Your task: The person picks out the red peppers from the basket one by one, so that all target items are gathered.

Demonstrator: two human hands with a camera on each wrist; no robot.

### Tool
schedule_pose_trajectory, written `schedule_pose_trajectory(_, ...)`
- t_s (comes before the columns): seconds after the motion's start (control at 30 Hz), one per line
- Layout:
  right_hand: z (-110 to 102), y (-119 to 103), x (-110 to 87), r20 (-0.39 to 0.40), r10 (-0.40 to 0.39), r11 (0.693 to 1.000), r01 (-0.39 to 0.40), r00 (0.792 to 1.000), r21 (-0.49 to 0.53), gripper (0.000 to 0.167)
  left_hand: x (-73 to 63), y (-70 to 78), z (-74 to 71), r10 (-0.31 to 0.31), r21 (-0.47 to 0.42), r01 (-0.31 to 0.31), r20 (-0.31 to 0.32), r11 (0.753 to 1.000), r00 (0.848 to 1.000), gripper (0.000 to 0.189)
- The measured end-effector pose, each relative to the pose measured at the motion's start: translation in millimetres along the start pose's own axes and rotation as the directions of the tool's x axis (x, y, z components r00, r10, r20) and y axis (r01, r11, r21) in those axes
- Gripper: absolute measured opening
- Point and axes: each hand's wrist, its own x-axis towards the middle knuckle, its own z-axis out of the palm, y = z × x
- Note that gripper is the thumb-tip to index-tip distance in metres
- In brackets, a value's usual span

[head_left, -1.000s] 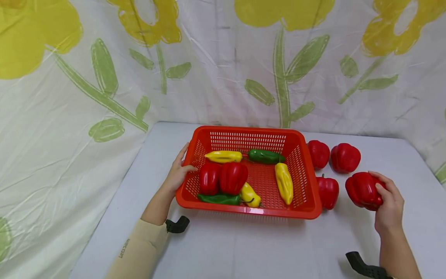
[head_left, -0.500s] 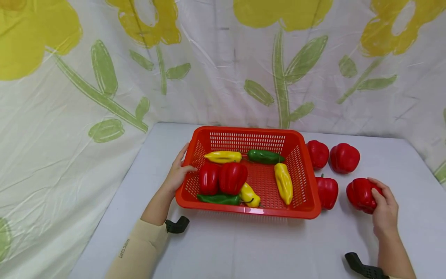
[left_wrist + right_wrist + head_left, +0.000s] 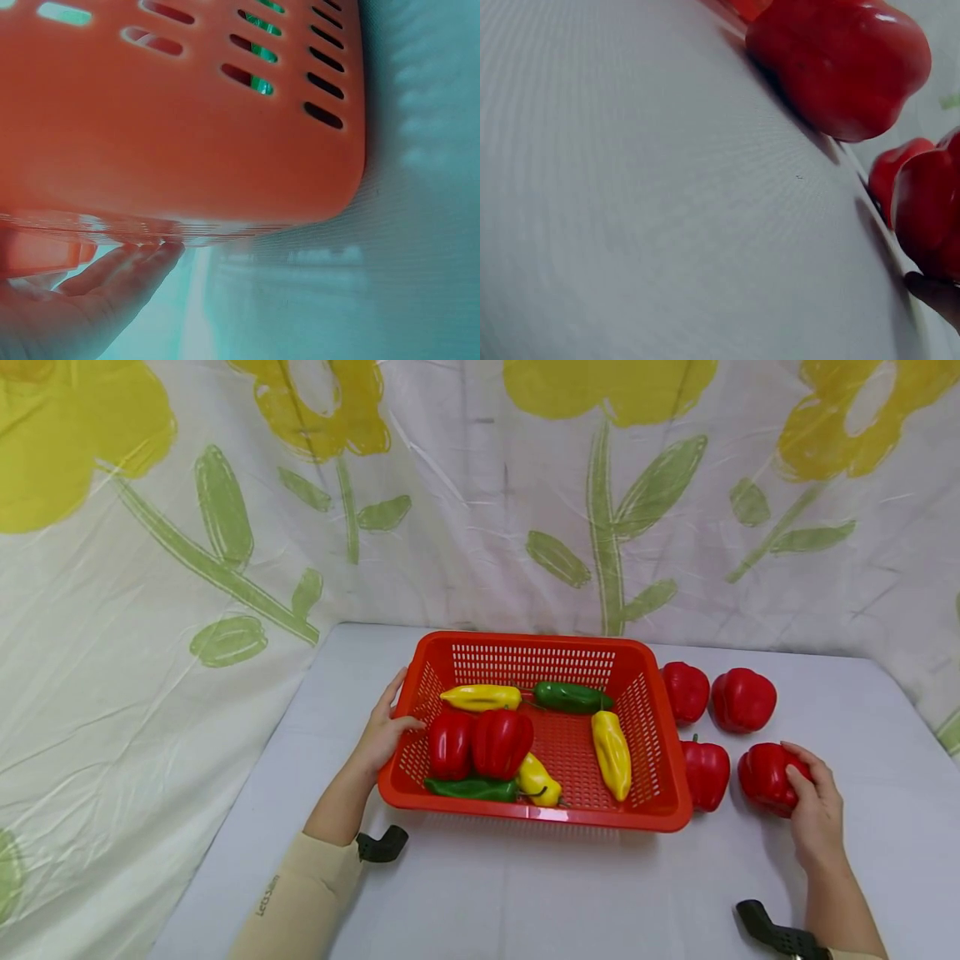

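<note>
A red plastic basket (image 3: 532, 812) with slotted walls stands mid-table. My left hand (image 3: 377, 742) grips its left rim, thumb over the edge and fingers along the outside; the left wrist view shows those fingers (image 3: 131, 281) against the basket's wall (image 3: 180, 157). My right hand (image 3: 817, 810) holds a red bell pepper (image 3: 763, 777) low at the table's right side. That bell pepper (image 3: 930, 214) is partly cut off in the right wrist view, with a fingertip (image 3: 932, 294) below it. Inside the basket are two red bell peppers (image 3: 502, 743), several yellow peppers (image 3: 611, 756) and green peppers (image 3: 573, 697).
Three more red bell peppers stand beside the basket's right wall: a front one (image 3: 705, 774), a back one (image 3: 685, 692) and one farther right (image 3: 742, 700). A flower-patterned cloth (image 3: 465, 527) hangs behind the white table (image 3: 555, 893).
My right hand has lowered the red bell pepper and shifted it slightly left, nearer the front standing pepper. The left hand and the basket have stayed put.
</note>
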Motion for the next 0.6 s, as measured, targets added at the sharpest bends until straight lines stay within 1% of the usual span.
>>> schedule_pose_trajectory(0.13, 1.9, 0.2, 0.0, 0.052, 0.001, 1.0, 0.001, 0.999, -0.027, 0.046, 0.2, 0.2, 0.4, 0.004, 0.008, -0.003, -0.003, 1.0, 1.0, 0.079)
schedule_pose_trajectory(0.23, 2.7, 0.6, 0.5, 0.07, -0.009, 0.999, 0.011, 0.998, -0.037, 0.047, -0.3, 0.8, 0.9, 0.004, 0.004, -0.004, -0.007, 1.0, 1.0, 0.079)
schedule_pose_trajectory(0.33, 2.7, 1.0, 0.9, 0.062, -0.022, 0.999, 0.025, 0.998, -0.04, 0.046, -0.6, 1.0, 0.9, 0.007, -0.002, -0.007, -0.007, 1.0, 1.0, 0.08)
schedule_pose_trajectory(0.6, 4.1, 1.4, 1.3, 0.053, -0.052, 0.999, 0.052, 0.997, -0.002, 0.047, -0.1, 0.2, 0.2, 0.01, 0.0, -0.01, -0.003, 1.0, 1.0, 0.08)
